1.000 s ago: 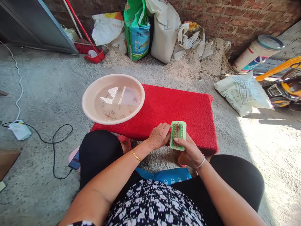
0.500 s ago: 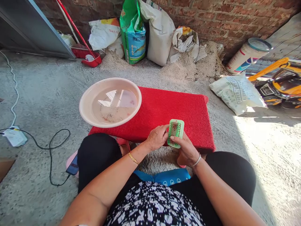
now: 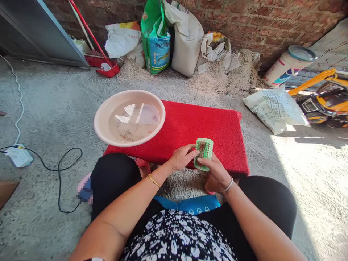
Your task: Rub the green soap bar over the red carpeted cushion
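Note:
A pale green scrub brush is held bristles up, with brownish bits caught among its bristles. My right hand is closed round its lower right side, the thumb lying across the bristles. From the left, my left hand pinches the brush's left edge, its thumb reaching over the bristles. Below both hands is the near edge of a bench covered in red cloth. On the bench's left end stands a pale pink basin of water, with dark specks and small reddish bits on the bottom.
Full sacks and heaps of grit line the brick wall. A red dustpan stands left of them. To the right lie a white sack, a tilted bucket and a yellow toy excavator. A black cable loops at left.
My left thumb has moved right, from beside the brush onto its bristles. The right hand keeps its hold, and the view has shifted slightly.

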